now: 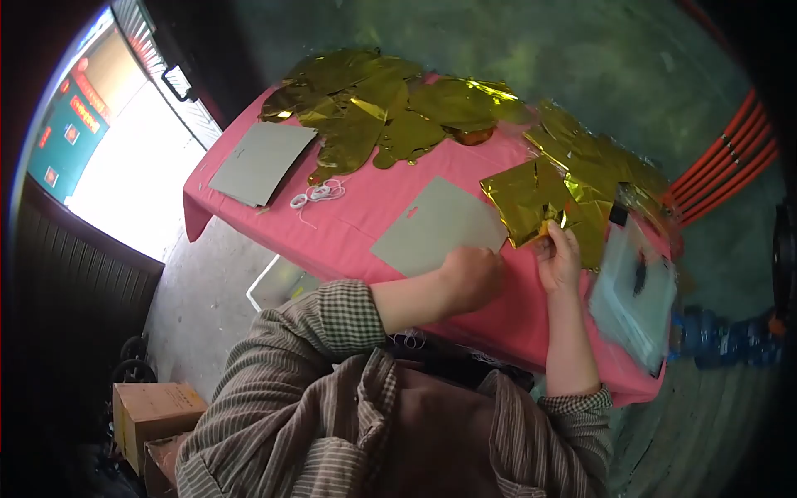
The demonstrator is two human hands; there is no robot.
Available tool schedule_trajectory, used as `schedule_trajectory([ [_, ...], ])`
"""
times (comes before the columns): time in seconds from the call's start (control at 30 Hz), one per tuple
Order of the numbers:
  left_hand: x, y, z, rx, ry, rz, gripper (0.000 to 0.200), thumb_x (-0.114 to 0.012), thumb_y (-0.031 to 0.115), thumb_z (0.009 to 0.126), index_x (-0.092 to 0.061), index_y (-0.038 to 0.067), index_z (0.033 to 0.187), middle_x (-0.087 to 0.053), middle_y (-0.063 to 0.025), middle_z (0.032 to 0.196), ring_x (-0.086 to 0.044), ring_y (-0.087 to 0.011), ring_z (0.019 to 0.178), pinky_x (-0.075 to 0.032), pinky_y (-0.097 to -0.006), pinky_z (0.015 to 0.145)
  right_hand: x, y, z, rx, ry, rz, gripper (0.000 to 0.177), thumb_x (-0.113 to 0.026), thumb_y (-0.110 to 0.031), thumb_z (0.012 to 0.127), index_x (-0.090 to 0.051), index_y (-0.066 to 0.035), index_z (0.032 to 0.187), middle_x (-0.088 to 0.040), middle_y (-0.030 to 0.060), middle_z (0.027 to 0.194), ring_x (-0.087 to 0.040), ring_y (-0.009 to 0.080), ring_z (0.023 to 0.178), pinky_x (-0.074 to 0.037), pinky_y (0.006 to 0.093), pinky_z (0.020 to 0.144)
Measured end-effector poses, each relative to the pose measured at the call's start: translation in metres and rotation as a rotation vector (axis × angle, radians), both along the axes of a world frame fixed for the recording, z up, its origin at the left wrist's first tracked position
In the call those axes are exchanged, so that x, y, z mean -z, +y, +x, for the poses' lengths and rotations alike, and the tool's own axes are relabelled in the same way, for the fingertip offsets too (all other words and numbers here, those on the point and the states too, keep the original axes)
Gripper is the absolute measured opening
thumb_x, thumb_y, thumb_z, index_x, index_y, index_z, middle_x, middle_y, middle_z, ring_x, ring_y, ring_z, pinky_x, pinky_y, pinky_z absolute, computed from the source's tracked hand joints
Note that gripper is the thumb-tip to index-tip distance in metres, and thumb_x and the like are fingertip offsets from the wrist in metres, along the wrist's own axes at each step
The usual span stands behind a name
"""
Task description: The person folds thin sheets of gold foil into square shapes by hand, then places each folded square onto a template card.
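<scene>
In my right hand (559,259), thumb and fingers pinch the lower corner of a folded gold foil sheet (523,199), its shiny side facing up. My left hand (473,278) is closed in a fist over the lower right part of a grey card (427,224) with a small slot near one edge. Whatever that fist may hold is hidden. More gold foil (635,170) lies just beyond my right hand. To its right rests a pile of clear plastic sleeves (627,295), somewhat blurred.
A pink cloth (357,220) covers the table. At its far left are stacked grey cards (264,162) and white string (324,192). Crumpled gold foil shapes (357,104) line the back edge. Cardboard boxes (158,415) stand lower left; blue bottles (730,336) lie right.
</scene>
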State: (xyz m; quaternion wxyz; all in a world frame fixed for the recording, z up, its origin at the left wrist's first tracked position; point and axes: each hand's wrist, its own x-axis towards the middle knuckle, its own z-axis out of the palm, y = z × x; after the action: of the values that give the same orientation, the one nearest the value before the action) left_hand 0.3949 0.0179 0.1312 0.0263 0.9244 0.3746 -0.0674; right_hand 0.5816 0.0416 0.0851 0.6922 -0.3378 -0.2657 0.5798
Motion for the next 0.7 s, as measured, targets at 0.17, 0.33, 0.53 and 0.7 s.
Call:
schedule_trajectory([
  [0.17,-0.002,0.048,-0.076,-0.313,-0.409,-0.009,0.025,-0.056,0.031,0.083,-0.066,0.010,0.095,-0.066,-0.0092,0.096,-0.063,-0.0301,0.089,-0.051,-0.0413,0.078,-0.006,-0.002,-0.004,-0.013,-0.009,-0.029,0.007,-0.060,-0.007,0.088,-0.057,-0.007,0.081,-0.062,0.0034,0.073,-0.057,0.0105,0.056,-0.049,0.0244,0.053],
  [0.33,-0.014,0.080,-0.213,-0.742,-0.216,0.183,0.018,-0.058,0.016,0.078,-0.066,0.008,0.092,-0.065,-0.0125,0.085,-0.063,-0.0314,0.082,-0.050,-0.0410,0.072,-0.004,-0.003,-0.004,-0.055,-0.031,-0.006,0.007,-0.059,-0.007,0.088,-0.058,-0.007,0.081,-0.062,0.0032,0.072,-0.056,0.0101,0.057,-0.048,0.0244,0.053],
  [0.53,0.007,0.066,-0.271,-0.882,-0.171,0.132,0.018,-0.065,0.022,0.076,-0.067,0.008,0.088,-0.065,-0.0137,0.089,-0.063,-0.0313,0.086,-0.050,-0.0401,0.074,-0.006,-0.005,-0.007,-0.057,-0.046,-0.028,0.008,-0.059,-0.008,0.088,-0.059,-0.008,0.081,-0.062,0.0023,0.073,-0.057,0.0098,0.058,-0.048,0.0241,0.055],
  [0.7,-0.029,0.058,-0.267,-0.874,-0.569,0.170,0.019,-0.063,0.020,0.077,-0.066,0.002,0.081,-0.066,-0.0149,0.074,-0.065,-0.0268,0.070,-0.050,-0.0373,0.066,0.000,-0.005,-0.004,-0.063,-0.078,-0.007,0.007,-0.059,-0.008,0.089,-0.059,-0.008,0.081,-0.063,0.0018,0.074,-0.057,0.0093,0.059,-0.048,0.0239,0.055],
])
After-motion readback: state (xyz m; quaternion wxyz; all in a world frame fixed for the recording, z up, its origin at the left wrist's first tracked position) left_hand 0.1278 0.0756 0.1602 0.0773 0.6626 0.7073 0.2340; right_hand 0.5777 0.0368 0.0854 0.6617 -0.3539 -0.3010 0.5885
